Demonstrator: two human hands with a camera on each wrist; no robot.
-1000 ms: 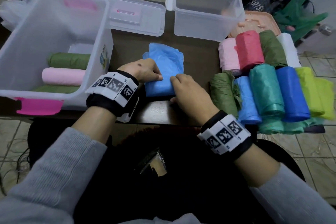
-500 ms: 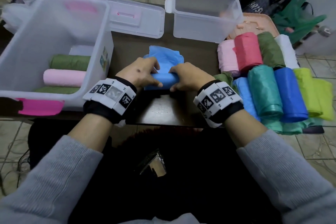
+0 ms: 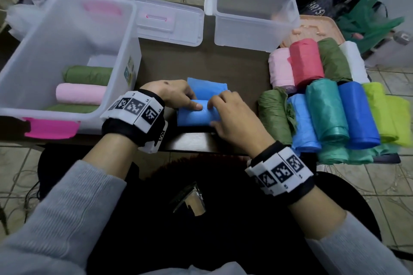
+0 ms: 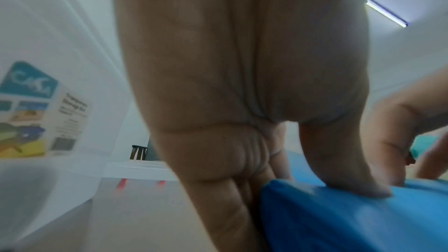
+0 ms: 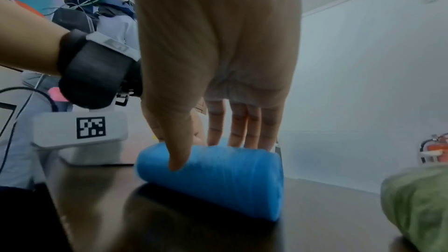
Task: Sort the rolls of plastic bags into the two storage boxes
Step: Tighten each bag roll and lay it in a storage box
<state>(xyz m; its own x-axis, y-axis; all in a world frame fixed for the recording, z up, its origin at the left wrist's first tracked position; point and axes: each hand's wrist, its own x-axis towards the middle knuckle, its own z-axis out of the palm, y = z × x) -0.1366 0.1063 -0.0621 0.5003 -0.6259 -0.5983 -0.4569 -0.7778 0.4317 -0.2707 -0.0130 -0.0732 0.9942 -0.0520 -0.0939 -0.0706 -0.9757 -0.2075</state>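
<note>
A light blue roll of bags [image 3: 193, 117] lies crosswise near the table's front edge, half rolled up, and its loose flat end [image 3: 207, 86] stretches away from me. My left hand [image 3: 188, 101] holds the roll's left part, thumb on top [image 4: 358, 185]. My right hand [image 3: 220, 108] holds the right part, with the thumb on the near side and the fingers [image 5: 238, 122] over the far side of the roll [image 5: 230, 181]. The big clear box [image 3: 125, 56] on the left holds a green roll [image 3: 87, 75], a pink roll [image 3: 80, 94] and another green one. The small clear box [image 3: 252, 29] at the back holds no rolls.
Several rolls lie in a heap on the right: pink [image 3: 281, 67], red [image 3: 306, 60], olive [image 3: 274, 114], teal [image 3: 326, 109], dark blue [image 3: 357, 114], lime [image 3: 384, 111] and others. A clear lid [image 3: 169, 22] lies at the back. A peach tray [image 3: 319, 29] sits behind the heap.
The flat blue bag has been rolled up from its near edge. The roll is thicker and the flat part is shorter. Both hands stayed on it.
</note>
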